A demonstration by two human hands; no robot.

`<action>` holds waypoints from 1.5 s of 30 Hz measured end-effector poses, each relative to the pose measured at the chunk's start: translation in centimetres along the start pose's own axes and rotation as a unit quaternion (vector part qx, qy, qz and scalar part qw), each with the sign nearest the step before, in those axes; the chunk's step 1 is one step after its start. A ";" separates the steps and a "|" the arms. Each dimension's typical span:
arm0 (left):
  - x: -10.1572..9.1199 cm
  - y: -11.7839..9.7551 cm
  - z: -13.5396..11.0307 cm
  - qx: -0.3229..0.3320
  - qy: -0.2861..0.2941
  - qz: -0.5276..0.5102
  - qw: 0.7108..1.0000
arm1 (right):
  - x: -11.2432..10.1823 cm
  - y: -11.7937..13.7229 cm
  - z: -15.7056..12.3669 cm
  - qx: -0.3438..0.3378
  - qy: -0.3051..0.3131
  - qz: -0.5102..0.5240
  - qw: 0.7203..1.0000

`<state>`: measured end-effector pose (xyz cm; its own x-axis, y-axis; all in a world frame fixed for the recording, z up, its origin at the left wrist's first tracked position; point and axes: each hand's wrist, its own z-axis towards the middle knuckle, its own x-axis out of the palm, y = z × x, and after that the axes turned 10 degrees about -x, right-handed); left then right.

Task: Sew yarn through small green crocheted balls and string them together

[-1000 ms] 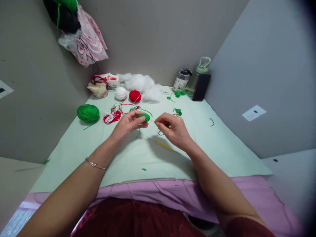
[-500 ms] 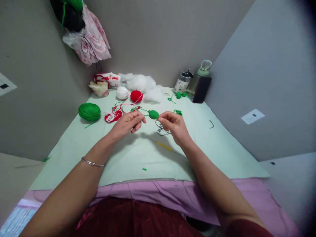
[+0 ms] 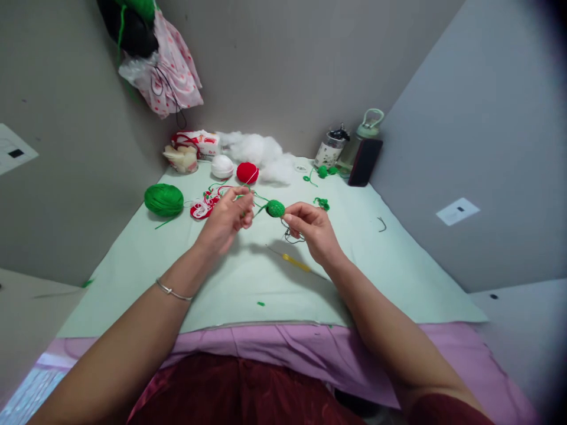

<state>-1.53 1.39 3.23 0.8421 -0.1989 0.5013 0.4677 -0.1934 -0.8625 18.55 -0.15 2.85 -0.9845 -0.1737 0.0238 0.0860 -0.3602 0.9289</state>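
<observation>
My right hand pinches the right end of a small green crocheted piece, rounded like an egg, holding it above the table. Its fingertips cover that end. To the left, my left hand is raised with bent fingers, a little blurred. A strand of green yarn runs from the crocheted piece to its fingertips, which appear closed on it. Below the right hand, a crochet hook with a yellow handle lies on the table. Dark thread lies loosely beside that hand.
A green yarn ball, a white ball and a red ball sit at left and back. White stuffing lines the wall. A bottle and a phone stand back right. Red-white crocheted pieces lie behind my left hand.
My left hand has moved slightly left and turned upward, drawing away from the crocheted piece. The right hand keeps its pinch. The whole view has shifted slightly.
</observation>
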 end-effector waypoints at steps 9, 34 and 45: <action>0.7 1.6 -0.2 0.040 0.042 0.088 0.994 | 0.0 0.1 -0.4 -0.014 0.045 -0.022 0.999; -0.2 1.3 -0.1 0.006 0.074 0.165 0.984 | -0.8 -0.2 -0.1 0.036 0.123 0.037 0.991; -0.2 1.3 -0.2 -0.050 0.110 0.164 0.979 | -1.2 0.7 0.0 0.115 0.162 0.037 0.979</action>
<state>-1.13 0.94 2.00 0.8591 -0.4660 0.2114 0.1443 -0.1758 -0.9738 19.81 -0.22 3.42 -0.8737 -0.4863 0.0114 0.0824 -0.1249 0.9887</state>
